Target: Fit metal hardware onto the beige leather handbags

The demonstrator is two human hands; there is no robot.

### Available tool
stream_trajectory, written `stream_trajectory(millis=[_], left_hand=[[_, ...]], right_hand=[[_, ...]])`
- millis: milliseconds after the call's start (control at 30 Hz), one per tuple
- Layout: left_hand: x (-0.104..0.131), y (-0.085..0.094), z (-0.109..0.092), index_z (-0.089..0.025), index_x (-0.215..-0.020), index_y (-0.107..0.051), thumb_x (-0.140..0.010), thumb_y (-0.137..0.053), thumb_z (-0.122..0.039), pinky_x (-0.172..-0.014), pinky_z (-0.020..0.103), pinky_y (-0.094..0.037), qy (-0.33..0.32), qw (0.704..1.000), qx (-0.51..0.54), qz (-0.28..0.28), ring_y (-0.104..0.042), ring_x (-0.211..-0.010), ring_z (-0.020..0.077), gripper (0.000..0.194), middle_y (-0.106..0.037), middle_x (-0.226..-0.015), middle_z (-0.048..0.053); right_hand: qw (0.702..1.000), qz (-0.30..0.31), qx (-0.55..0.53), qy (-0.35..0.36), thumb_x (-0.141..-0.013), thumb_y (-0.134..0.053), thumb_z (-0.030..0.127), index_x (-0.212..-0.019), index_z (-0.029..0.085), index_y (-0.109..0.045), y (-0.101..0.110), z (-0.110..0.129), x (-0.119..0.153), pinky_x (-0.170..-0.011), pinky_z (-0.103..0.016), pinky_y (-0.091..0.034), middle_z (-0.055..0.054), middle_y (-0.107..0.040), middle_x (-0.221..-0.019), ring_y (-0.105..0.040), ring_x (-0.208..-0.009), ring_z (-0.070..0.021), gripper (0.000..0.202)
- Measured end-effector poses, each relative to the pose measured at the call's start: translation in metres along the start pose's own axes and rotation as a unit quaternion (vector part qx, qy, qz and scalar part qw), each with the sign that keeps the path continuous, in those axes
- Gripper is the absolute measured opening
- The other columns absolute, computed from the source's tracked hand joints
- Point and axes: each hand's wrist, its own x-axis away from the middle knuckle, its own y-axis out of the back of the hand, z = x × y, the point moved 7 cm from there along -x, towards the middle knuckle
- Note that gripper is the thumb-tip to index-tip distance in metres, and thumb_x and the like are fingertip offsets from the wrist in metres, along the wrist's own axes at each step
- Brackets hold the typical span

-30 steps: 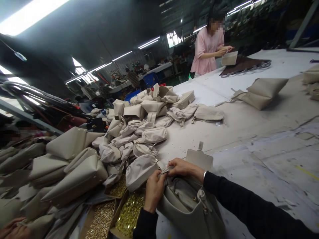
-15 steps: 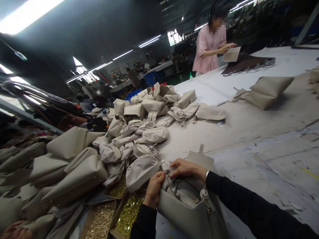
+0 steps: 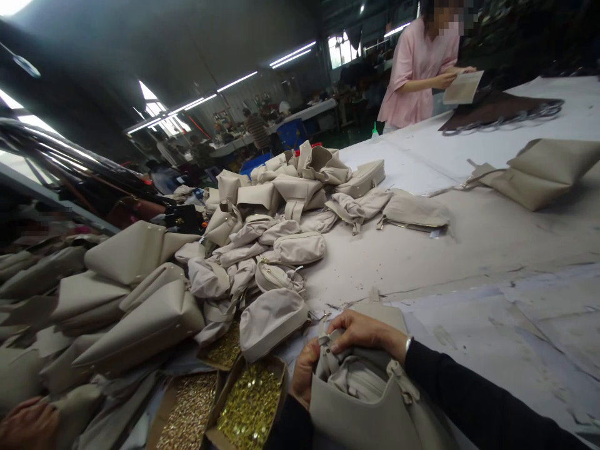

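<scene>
A beige bag [image 3: 356,409] stands open-topped at the bottom centre, with a crumpled lining pouch [image 3: 359,378] inside its mouth. My left hand [image 3: 305,370] grips the bag's left upper edge, fingers closed by a small strap tab [image 3: 327,350]. From the right, my right hand [image 3: 363,331] reaches over the opening and pinches the same tab between thumb and fingers. A strap end with a metal fitting [image 3: 407,390] hangs at the bag's right side.
Boxes of gold [image 3: 248,403] and copper-coloured [image 3: 187,412] metal pieces sit left of the bag. Beige bags [image 3: 135,312] and fabric pouches [image 3: 274,322] are heaped beyond. Another person's hand [image 3: 29,425] is at lower left; a person in pink [image 3: 415,69] stands across the table.
The view has shifted, so the far table and person appear further right. Both hands remain at the bag's opening, and the strap tab now stands up more visibly between them.
</scene>
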Motion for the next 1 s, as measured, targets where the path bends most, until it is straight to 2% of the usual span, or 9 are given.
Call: stream_trajectory(millis=[133,333,533,633,733,833,900,1000], left_hand=[[-0.001,-0.009,0.016,-0.017,-0.093,-0.072,-0.063,-0.095,-0.047,-0.082,0.039,-0.06,0.0,0.996,0.084,0.007,-0.072,-0.078,0.0229,0.049,-0.075,-0.083,0.005],[-0.001,-0.024,0.009,-0.015,-0.091,-0.074,-0.061,-0.098,-0.041,-0.074,0.032,-0.058,0.028,0.995,0.093,0.023,-0.069,-0.069,0.0183,0.047,-0.077,-0.079,0.006],[0.0,-0.021,0.006,-0.017,-0.093,-0.075,-0.062,-0.097,-0.041,-0.072,0.028,-0.055,0.033,0.996,0.088,0.007,-0.068,-0.071,0.0161,0.044,-0.076,-0.08,0.003],[0.002,-0.018,-0.009,-0.016,-0.084,-0.073,-0.062,-0.095,-0.048,-0.065,0.024,-0.048,-0.018,1.0,-0.019,-0.012,-0.06,-0.061,0.0123,0.044,-0.071,-0.072,0.001],[0.012,-0.022,-0.032,-0.015,-0.075,-0.072,-0.065,-0.092,-0.052,-0.06,0.023,-0.043,-0.077,0.983,-0.161,-0.045,-0.056,-0.06,0.0121,0.043,-0.068,-0.067,0.001],[0.028,-0.037,-0.054,-0.014,-0.089,-0.077,-0.07,-0.086,-0.034,-0.069,0.025,-0.046,-0.115,0.941,-0.313,-0.049,-0.063,-0.076,0.0186,0.028,-0.075,-0.081,0.004],[0.037,-0.049,-0.063,-0.014,-0.099,-0.078,-0.071,-0.077,-0.023,-0.071,0.026,-0.046,-0.128,0.913,-0.384,-0.048,-0.065,-0.08,0.0214,0.029,-0.077,-0.087,0.005],[0.046,-0.06,-0.077,-0.014,-0.096,-0.08,-0.075,-0.069,-0.022,-0.073,0.028,-0.047,-0.184,0.872,-0.447,-0.082,-0.066,-0.081,0.0234,0.025,-0.078,-0.087,0.006]], right_hand=[[0.999,-0.005,-0.003,-0.034,-0.05,-0.093,0.033,-0.087,0.017,-0.078,0.006,-0.012,0.004,-0.065,-0.025,-0.048,0.003,-0.07,-0.071,-0.057,-0.062,-0.0139,0.043],[0.998,-0.018,0.022,-0.054,-0.057,-0.089,0.038,-0.086,0.017,-0.076,0.009,-0.006,0.009,-0.063,-0.024,-0.044,0.004,-0.066,-0.07,-0.054,-0.062,-0.0131,0.037],[0.995,-0.037,0.08,-0.037,-0.063,-0.081,0.034,-0.077,0.017,-0.073,0.006,0.004,0.012,-0.061,-0.025,-0.039,0.004,-0.061,-0.068,-0.05,-0.065,-0.0141,0.024],[0.99,-0.062,0.126,-0.019,-0.068,-0.076,0.033,-0.079,0.017,-0.072,0.005,0.009,0.017,-0.059,-0.026,-0.035,0.004,-0.057,-0.065,-0.046,-0.062,-0.014,0.02],[0.975,-0.102,0.197,0.013,-0.069,-0.073,0.028,-0.077,0.018,-0.071,0.007,0.02,0.024,-0.059,-0.027,-0.03,0.005,-0.052,-0.062,-0.043,-0.062,-0.0139,0.013],[0.956,-0.13,0.259,0.055,-0.071,-0.073,0.024,-0.073,0.019,-0.07,0.006,0.032,0.032,-0.061,-0.027,-0.03,0.005,-0.055,-0.063,-0.046,-0.065,-0.015,0.006],[0.945,-0.144,0.283,0.084,-0.074,-0.071,0.023,-0.073,0.019,-0.07,0.003,0.039,0.036,-0.062,-0.027,-0.032,0.003,-0.06,-0.066,-0.05,-0.066,-0.0162,0.004],[0.927,-0.178,0.304,0.131,-0.077,-0.068,0.02,-0.075,0.02,-0.07,-0.001,0.053,0.042,-0.068,-0.028,-0.037,0.001,-0.067,-0.074,-0.057,-0.073,-0.0192,0.003]])
